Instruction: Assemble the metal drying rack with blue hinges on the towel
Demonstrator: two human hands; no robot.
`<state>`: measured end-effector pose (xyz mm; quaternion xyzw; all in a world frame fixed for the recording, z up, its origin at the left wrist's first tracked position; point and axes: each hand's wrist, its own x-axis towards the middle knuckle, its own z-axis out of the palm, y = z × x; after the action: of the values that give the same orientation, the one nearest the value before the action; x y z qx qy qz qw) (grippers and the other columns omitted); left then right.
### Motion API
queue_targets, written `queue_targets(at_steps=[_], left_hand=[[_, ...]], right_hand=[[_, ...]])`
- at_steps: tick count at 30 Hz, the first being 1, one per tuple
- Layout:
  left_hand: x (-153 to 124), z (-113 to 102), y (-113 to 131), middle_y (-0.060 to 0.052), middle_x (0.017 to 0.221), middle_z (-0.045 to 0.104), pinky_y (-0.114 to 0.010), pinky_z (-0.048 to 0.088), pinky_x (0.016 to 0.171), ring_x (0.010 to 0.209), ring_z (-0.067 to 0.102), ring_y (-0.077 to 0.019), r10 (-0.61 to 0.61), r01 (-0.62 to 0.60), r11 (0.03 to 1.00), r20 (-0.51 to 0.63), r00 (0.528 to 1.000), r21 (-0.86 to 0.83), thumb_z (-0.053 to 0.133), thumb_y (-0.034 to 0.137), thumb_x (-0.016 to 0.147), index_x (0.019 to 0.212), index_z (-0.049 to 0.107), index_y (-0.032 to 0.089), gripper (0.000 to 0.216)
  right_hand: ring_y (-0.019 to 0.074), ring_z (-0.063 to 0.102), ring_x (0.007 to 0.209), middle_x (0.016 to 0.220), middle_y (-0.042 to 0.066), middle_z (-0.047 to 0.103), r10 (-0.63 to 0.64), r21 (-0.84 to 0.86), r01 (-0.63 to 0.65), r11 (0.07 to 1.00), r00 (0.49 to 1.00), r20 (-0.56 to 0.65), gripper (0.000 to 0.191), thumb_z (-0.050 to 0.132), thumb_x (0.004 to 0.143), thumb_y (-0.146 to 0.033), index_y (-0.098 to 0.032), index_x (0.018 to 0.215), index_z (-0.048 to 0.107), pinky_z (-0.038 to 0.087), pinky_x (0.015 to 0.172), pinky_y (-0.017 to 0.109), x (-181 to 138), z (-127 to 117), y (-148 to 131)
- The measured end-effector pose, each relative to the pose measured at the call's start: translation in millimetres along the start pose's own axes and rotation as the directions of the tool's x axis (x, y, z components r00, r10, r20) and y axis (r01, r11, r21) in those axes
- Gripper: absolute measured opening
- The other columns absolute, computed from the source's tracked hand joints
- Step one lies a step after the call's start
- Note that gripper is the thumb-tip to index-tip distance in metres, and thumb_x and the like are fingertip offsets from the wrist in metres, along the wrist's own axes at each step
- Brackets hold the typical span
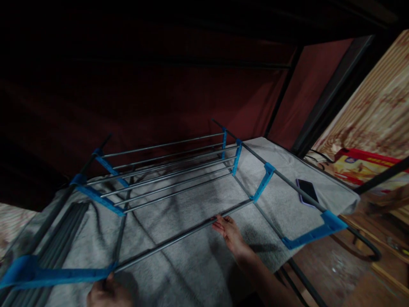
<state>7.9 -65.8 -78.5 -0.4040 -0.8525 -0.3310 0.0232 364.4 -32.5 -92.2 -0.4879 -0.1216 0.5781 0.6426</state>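
A rack of grey metal tubes with blue plastic brackets lies across a grey cloth-covered surface. My right hand (228, 232) pinches a long tube (179, 236) near its right part, fingers closed round it from the front. This tube runs from a blue bracket (262, 183) on the right to the lower-left blue bracket (60, 276). At that bracket's inner end, by the tube's left end, my left hand (110, 293) is closed; its lower part is cut off by the frame. Further back, several parallel tubes (172, 175) span between other brackets.
Several loose grey tubes (64, 243) lie bundled at the left on the grey cloth (198, 264). A phone (307, 192) rests to the right behind the side tube. Dark metal posts (332, 98) stand around the surface. A red and yellow box (364, 166) is beyond, at right.
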Motion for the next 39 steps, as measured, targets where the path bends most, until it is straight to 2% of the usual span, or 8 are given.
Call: queue_targets(at_steps=[5,11,17,25,32,34,36,39], left_hand=[[-9,-12,16,-0.009,0.082,0.059,-0.048,0.047,0.071,0.074,0.059,-0.032,-0.037,0.04,0.998,0.063,0.997,-0.051,0.041,0.037,0.099,0.113,0.066,0.024,0.032],[-13,-6,13,-0.013,0.102,0.071,-0.037,0.052,0.079,0.086,0.067,-0.0243,-0.062,0.062,0.998,0.037,0.997,0.0,0.044,0.02,0.103,0.123,0.069,0.014,0.033],[-19,-7,11,-0.014,0.107,0.074,-0.037,0.055,0.083,0.093,0.07,-0.0249,-0.007,0.008,0.997,0.015,1.0,-0.082,0.045,0.018,0.103,0.128,0.071,0.015,0.036],[-19,-4,9,-0.014,0.112,0.074,-0.036,0.055,0.084,0.094,0.072,-0.0239,-0.041,0.043,0.995,0.022,0.999,-0.085,0.045,0.02,0.106,0.133,0.07,0.014,0.037],[-20,-19,20,-0.02,0.113,0.073,-0.047,0.055,0.084,0.098,0.072,-0.032,0.028,-0.023,0.997,0.063,0.998,-0.077,0.04,0.03,0.111,0.133,0.067,0.007,0.042],[-18,-22,22,-0.018,0.11,0.073,-0.048,0.054,0.081,0.096,0.071,-0.0332,0.01,-0.005,0.999,0.091,0.996,-0.054,0.037,0.041,0.112,0.13,0.067,0.01,0.046],[-14,-22,20,-0.018,0.107,0.073,-0.049,0.053,0.077,0.091,0.069,-0.0346,-0.019,0.024,0.999,0.113,0.993,-0.042,0.036,0.045,0.111,0.128,0.066,0.012,0.048],[-4,-15,16,-0.013,0.102,0.073,-0.043,0.047,0.068,0.081,0.064,-0.0304,-0.088,0.078,0.994,0.149,0.985,0.072,0.033,0.049,0.109,0.125,0.067,0.017,0.049]], right_hand=[[0.0279,0.077,0.087,0.081,0.003,0.076,-0.013,-0.062,0.011,0.998,0.999,-0.035,0.052,0.107,0.051,-0.062,-0.031,0.068,0.068,0.065,0.104,0.05,-8,-9,-4],[0.0315,0.077,0.101,0.083,0.005,0.075,0.013,-0.119,-0.012,0.993,1.0,0.004,0.043,0.102,0.058,-0.056,-0.031,0.075,0.071,0.063,0.105,0.051,2,-25,0],[0.0288,0.079,0.096,0.078,0.002,0.076,0.024,-0.134,-0.025,0.991,1.0,-0.008,0.042,0.101,0.056,-0.056,-0.031,0.073,0.072,0.066,0.098,0.044,4,-28,1],[0.0269,0.078,0.089,0.077,0.002,0.075,0.044,-0.085,-0.045,0.995,0.999,-0.011,0.046,0.105,0.045,-0.051,-0.029,0.07,0.073,0.066,0.099,0.045,5,-22,-6],[0.0346,0.081,0.099,0.096,0.012,0.083,0.123,-0.173,-0.092,0.981,0.976,0.178,0.053,0.102,0.049,-0.059,-0.026,0.082,0.076,0.063,0.104,0.055,-3,-30,-20],[0.0364,0.08,0.097,0.1,0.015,0.083,0.033,-0.231,-0.001,0.973,0.99,0.137,0.056,0.099,0.053,-0.061,-0.024,0.087,0.075,0.064,0.099,0.057,-4,-42,-23],[0.0374,0.079,0.099,0.1,0.013,0.081,-0.154,-0.331,0.143,0.933,0.988,-0.006,0.056,0.093,0.057,-0.063,-0.025,0.092,0.072,0.063,0.097,0.058,1,-61,-31],[0.0397,0.068,0.127,0.116,0.012,0.076,-0.452,-0.491,0.296,0.819,0.86,-0.235,0.055,0.08,0.065,-0.063,-0.027,0.103,0.065,0.053,0.116,0.058,13,-96,-56]])
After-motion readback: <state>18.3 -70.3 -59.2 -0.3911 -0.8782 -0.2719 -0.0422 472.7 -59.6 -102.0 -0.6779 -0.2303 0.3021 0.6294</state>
